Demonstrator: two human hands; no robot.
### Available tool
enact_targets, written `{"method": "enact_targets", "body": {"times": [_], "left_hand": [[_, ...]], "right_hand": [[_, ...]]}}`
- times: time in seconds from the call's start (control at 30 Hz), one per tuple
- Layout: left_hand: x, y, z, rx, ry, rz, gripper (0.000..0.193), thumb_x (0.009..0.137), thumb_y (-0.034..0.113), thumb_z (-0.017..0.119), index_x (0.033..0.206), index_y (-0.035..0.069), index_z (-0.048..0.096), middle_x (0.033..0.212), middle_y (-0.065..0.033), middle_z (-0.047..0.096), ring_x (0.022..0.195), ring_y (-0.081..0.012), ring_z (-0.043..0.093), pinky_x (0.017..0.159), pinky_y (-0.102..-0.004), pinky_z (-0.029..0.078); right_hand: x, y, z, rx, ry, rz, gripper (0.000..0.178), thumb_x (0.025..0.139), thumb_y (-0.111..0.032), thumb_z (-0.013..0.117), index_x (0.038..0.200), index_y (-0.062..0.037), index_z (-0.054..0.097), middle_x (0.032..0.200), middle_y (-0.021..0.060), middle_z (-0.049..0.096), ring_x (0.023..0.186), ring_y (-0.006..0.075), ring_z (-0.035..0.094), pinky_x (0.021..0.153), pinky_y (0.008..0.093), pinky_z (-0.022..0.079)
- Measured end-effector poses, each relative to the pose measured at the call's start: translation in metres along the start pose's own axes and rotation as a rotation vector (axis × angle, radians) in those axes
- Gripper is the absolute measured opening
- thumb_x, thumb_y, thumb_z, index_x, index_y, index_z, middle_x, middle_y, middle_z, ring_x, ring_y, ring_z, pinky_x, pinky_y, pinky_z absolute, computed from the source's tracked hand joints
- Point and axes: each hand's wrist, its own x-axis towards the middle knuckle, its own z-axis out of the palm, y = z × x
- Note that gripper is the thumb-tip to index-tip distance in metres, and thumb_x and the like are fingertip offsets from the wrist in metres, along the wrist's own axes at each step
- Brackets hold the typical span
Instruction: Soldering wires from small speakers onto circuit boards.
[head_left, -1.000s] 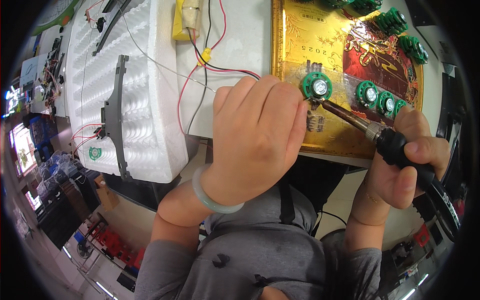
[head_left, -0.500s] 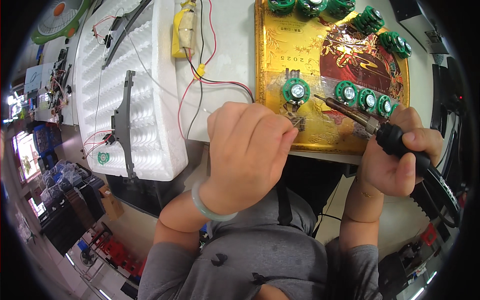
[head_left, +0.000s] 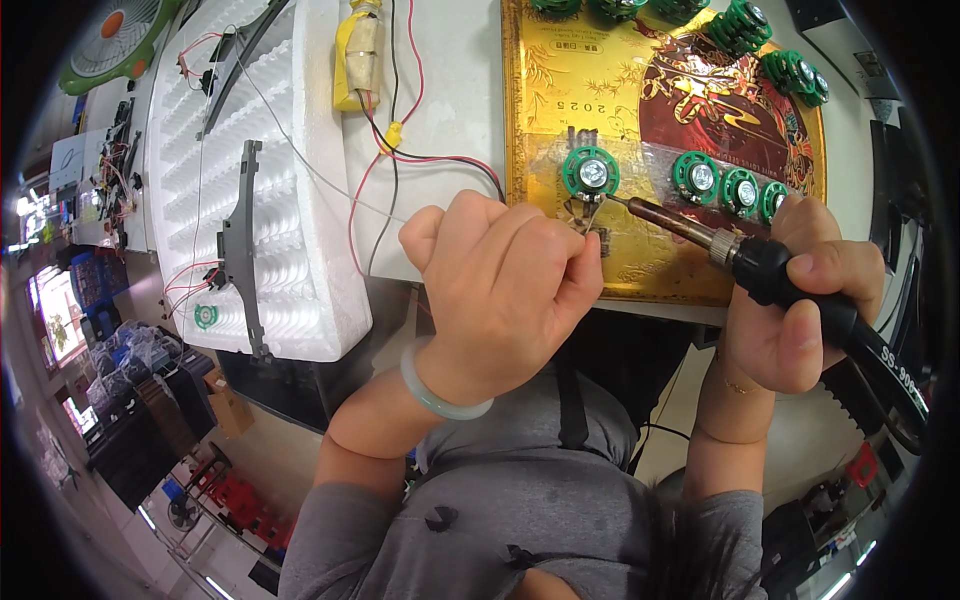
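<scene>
Green and round, a little speaker lies just past the left hand, on its right side. It sits on a shiny gold tray with a red picture on it. The two hands are apart. The left hand is curled up, with thumb and finger pinched on a thin wire whose end pokes out toward the speaker. The right hand is wrapped around the black handle of a soldering iron. The iron points to the left hand, and its tip is just beside the low edge of the speaker. I cannot tell if they touch.

Past the right hand, three more green speakers lie in a row. Farther away are piles of green speakers. To the left of the left hand is a block of white foam, and a long, bent, dark grey strip rests on it. Past the left hand is a yellow bundle, with red and black wires near it. A pale round bangle is on the left wrist.
</scene>
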Motion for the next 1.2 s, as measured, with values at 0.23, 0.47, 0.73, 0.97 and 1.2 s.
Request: {"method": "enact_targets", "body": {"times": [0.23,0.47,0.73,0.97,1.2], "left_hand": [[-0.0001,-0.0017,0.0018,-0.008,0.009,0.011,0.019,0.058,0.001,0.065,0.066,0.012,0.051,0.053,0.0041,0.043,0.055,-0.0141,0.039,0.062,-0.0284,0.024],[-0.0004,-0.0011,0.0016,-0.005,0.001,-0.005,0.018,0.059,0.002,0.065,0.066,0.012,0.051,0.053,0.0043,0.043,0.055,-0.0139,0.039,0.062,-0.0281,0.024],[0.0000,-0.0014,0.0022,0.015,-0.004,-0.007,0.018,0.059,0.003,0.065,0.065,0.012,0.050,0.053,0.0044,0.044,0.054,-0.0138,0.039,0.062,-0.0282,0.024],[0.0011,-0.0010,0.0006,0.028,-0.005,-0.006,0.018,0.059,0.003,0.065,0.065,0.012,0.050,0.053,0.0044,0.044,0.054,-0.0139,0.039,0.062,-0.0282,0.024],[0.0016,-0.0015,0.0020,0.014,-0.005,-0.007,0.018,0.059,0.002,0.064,0.064,0.012,0.050,0.053,0.0044,0.044,0.053,-0.0138,0.038,0.061,-0.0279,0.024]], "right_hand": [[-0.0011,0.0034,-0.0004,0.031,-0.006,-0.003,0.023,0.071,-0.025,0.053,0.077,-0.0061,0.043,0.057,0.0024,0.035,0.052,0.0100,0.028,0.050,0.0246,0.022],[0.0002,0.0048,0.0008,0.062,-0.013,-0.020,0.023,0.071,-0.025,0.053,0.076,-0.0057,0.043,0.056,0.0022,0.034,0.051,0.0098,0.027,0.049,0.0251,0.021],[0.0005,0.0072,-0.0002,0.074,-0.021,-0.025,0.022,0.070,-0.024,0.053,0.077,-0.0052,0.043,0.056,0.0021,0.033,0.051,0.0098,0.026,0.049,0.0252,0.021],[0.0012,0.0073,-0.0001,0.099,-0.033,-0.038,0.022,0.070,-0.023,0.053,0.077,-0.0048,0.044,0.056,0.0013,0.034,0.052,0.0097,0.027,0.049,0.0252,0.021],[0.0012,0.0078,-0.0014,0.101,-0.047,-0.046,0.022,0.069,-0.023,0.053,0.078,-0.0046,0.045,0.057,0.0012,0.035,0.052,0.0099,0.027,0.049,0.0250,0.021]]}}
